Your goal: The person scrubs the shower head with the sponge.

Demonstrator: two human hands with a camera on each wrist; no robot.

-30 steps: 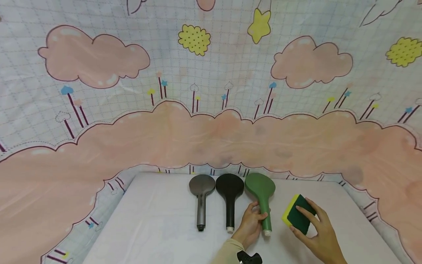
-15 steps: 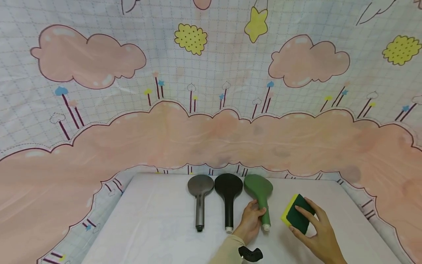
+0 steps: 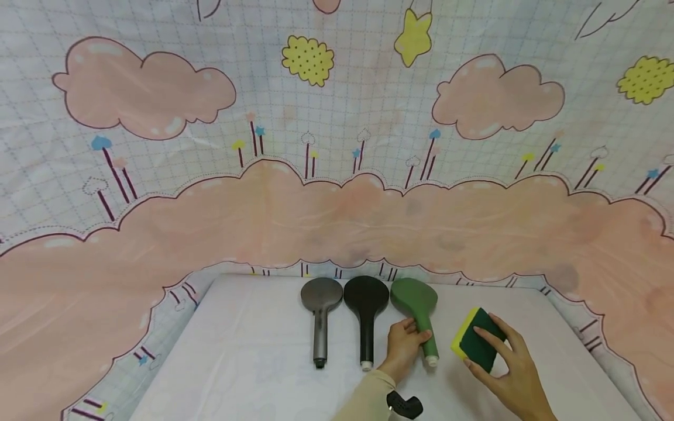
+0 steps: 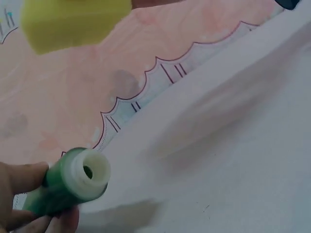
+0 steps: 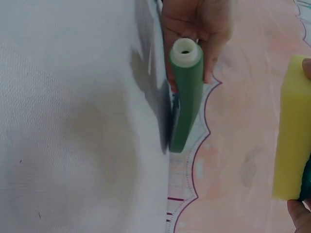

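Grey shower head [image 3: 321,316]: far L of the row, flat on the white table [image 3: 247,362], handle toward the person. Untouched.
Black shower head [image 3: 365,316]: middle, just beside the grey one, same lie, handle end near the L wrist. Untouched.
L hand [image 3: 402,349]: fingers and thumb curled round the handle of the green shower head [image 3: 418,310], gripping low, near its white threaded end [image 4: 90,172].
Green shower head: R-most of the three. Head end looks to rest on the table, handle end raised a bit off it (right wrist view shows shadow under it; how high, can't tell). Long axis runs away from the person, tilted slightly so the tail points R, toward the sponge.
Sponge [image 3: 476,339]: yellow foam w/ dark green scrub side, held off the table, just R of the green handle, not touching it.
R hand [image 3: 508,374]: pinches the sponge, fingers over the green face, thumb below. Firm hold, not spread.
Key relation: sponge lies to the R of the L hand's grip, level w/ the handle's lower part; the shower head's face is further out, beyond the grip. R hand is the nearer one to the sponge side of the handle.
Backdrop [image 3: 337,210]: pink cloud-print cloth behind and around the table.
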